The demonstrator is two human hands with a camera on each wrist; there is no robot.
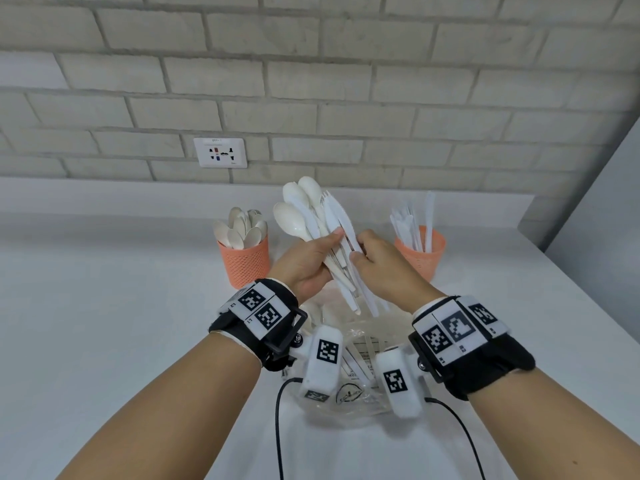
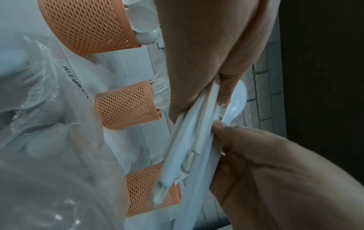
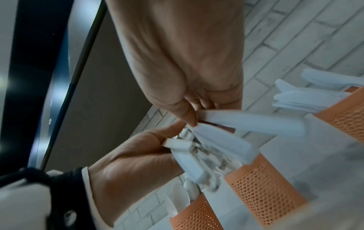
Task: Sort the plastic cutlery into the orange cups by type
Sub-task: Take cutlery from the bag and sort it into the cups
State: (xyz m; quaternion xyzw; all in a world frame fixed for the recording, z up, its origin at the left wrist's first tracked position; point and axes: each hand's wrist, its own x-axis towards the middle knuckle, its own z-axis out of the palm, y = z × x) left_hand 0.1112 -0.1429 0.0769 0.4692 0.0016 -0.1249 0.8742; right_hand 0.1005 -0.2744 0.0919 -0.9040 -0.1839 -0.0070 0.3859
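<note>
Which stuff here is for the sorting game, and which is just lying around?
For sorting: cutlery bunch in the left hand; right hand pinching one piece; spoon cup; fork cup; knife cup.

Just around: plastic bag; wall socket.

Pale brick wall behind. White socket plate on wall. White table below. Clear crinkly plastic bag on table. Two black cables near the bag.
</note>
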